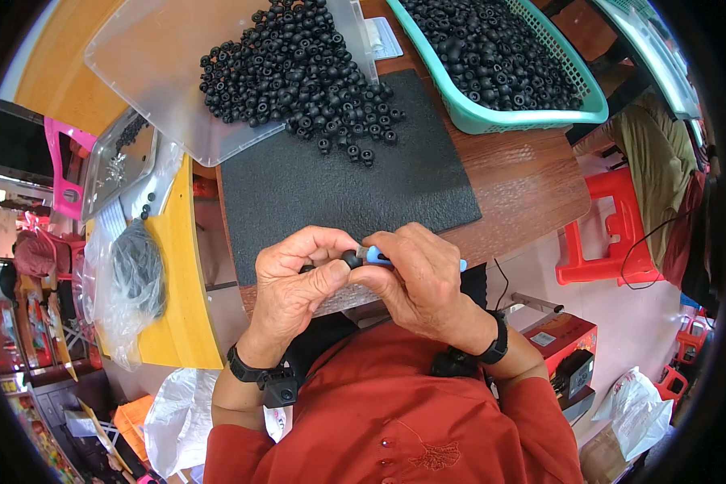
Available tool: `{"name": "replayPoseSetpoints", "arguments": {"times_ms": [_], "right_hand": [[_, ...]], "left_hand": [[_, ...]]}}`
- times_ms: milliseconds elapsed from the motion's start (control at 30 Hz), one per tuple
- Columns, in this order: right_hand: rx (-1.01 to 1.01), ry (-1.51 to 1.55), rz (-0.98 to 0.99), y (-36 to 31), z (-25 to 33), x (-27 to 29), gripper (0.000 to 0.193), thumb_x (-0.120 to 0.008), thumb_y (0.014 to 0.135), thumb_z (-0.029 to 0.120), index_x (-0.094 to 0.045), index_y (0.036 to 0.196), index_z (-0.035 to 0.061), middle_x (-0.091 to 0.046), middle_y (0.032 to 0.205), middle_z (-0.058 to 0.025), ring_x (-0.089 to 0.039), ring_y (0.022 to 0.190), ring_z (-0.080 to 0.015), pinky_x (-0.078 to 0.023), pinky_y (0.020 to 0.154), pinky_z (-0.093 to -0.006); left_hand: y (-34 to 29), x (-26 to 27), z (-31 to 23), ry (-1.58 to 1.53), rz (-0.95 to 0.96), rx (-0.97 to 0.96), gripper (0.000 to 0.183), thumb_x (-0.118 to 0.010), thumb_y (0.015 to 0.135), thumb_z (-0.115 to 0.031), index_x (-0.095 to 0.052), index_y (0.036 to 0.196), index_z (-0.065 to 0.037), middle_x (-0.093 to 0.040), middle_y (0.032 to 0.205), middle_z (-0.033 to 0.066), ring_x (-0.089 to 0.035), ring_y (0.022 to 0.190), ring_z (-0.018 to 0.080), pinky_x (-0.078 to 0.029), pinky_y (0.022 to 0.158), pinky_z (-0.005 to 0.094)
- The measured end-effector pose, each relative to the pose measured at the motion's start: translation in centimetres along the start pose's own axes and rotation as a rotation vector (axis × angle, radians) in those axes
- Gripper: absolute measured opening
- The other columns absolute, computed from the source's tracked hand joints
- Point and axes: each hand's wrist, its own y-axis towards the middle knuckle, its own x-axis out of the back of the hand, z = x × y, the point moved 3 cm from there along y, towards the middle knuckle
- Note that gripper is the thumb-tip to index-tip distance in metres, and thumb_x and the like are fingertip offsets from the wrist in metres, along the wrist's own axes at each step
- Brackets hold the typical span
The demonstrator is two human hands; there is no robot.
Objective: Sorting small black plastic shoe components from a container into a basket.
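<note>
Between the thumb and fingers of my left hand (302, 270) is a small round black part (352, 259). A second dark piece (306, 269) shows partly in the same hand. My right hand (415, 270) is closed around a slim blue-handled knife (376, 256); its short metal tip meets the black part, and the handle's far end sticks out past the fingers. Both hands are close together over the near edge of a dark mat (339, 189). Beyond them, a heap of similar black parts (290, 73) spills from a tilted clear plastic bin (149, 60) onto the mat.
A teal basket (492, 121) full of black parts stands at the far right of the brown table (524, 177). On the yellow table (181, 323) at left are a clear tray (97, 181) and a plastic bag (137, 270). A red stool (609, 230) and another person's leg (653, 153) are at right.
</note>
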Motion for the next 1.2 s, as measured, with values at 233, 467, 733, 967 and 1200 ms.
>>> {"name": "replayPoseSetpoints", "arguments": {"times_ms": [233, 467, 733, 967, 1200], "right_hand": [[0.005, -0.030, 0.003, -0.3, 0.2, 0.1, 0.027, -0.076, 0.080, 0.018, -0.061, 0.091, -0.0011, -0.052, 0.068, -0.0090, -0.053, 0.058, -0.0255, -0.042, 0.050, -0.0358], [0.024, -0.047, 0.008, -0.4, 0.2, 0.1, 0.026, -0.075, 0.082, 0.020, -0.060, 0.090, -0.0012, -0.051, 0.068, -0.0091, -0.053, 0.057, -0.0256, -0.042, 0.050, -0.0356], [0.052, -0.075, 0.016, -0.6, 0.2, 0.1, 0.025, -0.074, 0.083, 0.018, -0.060, 0.089, -0.0015, -0.050, 0.066, -0.0088, -0.052, 0.055, -0.0246, -0.041, 0.048, -0.0349], [0.084, -0.086, -0.002, -0.7, 0.4, -0.1, 0.026, -0.074, 0.082, 0.018, -0.060, 0.091, -0.0022, -0.050, 0.066, -0.0086, -0.051, 0.055, -0.0233, -0.041, 0.047, -0.0341], [0.066, -0.056, -0.021, -0.7, 0.0, -0.1, 0.028, -0.074, 0.082, 0.019, -0.060, 0.093, -0.0027, -0.050, 0.068, -0.0083, -0.050, 0.055, -0.0220, -0.040, 0.047, -0.0333]], "left_hand": [[-0.1, -0.3, 0.2, 0.035, 0.006, -0.036, 0.027, -0.075, 0.086, -0.010, -0.066, 0.108, 0.004, -0.068, 0.092, 0.0054, -0.060, 0.082, 0.0068, -0.047, 0.069, 0.0185], [-0.2, -0.6, 0.4, 0.043, -0.009, -0.036, 0.028, -0.076, 0.086, -0.010, -0.067, 0.107, 0.004, -0.069, 0.092, 0.0064, -0.061, 0.081, 0.0067, -0.047, 0.068, 0.0182], [-0.3, -0.8, 1.4, -0.021, -0.058, 0.013, 0.029, -0.076, 0.085, -0.015, -0.067, 0.104, 0.004, -0.064, 0.076, 0.0033, -0.044, 0.055, 0.0015, -0.030, 0.046, 0.0166], [-0.3, -0.7, 1.6, -0.039, -0.084, 0.028, 0.029, -0.077, 0.085, -0.015, -0.067, 0.104, 0.004, -0.064, 0.077, 0.0038, -0.045, 0.056, 0.0023, -0.033, 0.048, 0.0167], [-0.4, -0.9, 1.3, -0.037, -0.088, -0.008, 0.029, -0.078, 0.084, -0.013, -0.067, 0.104, 0.004, -0.067, 0.081, 0.0051, -0.046, 0.058, 0.0026, -0.034, 0.050, 0.0177]]}}
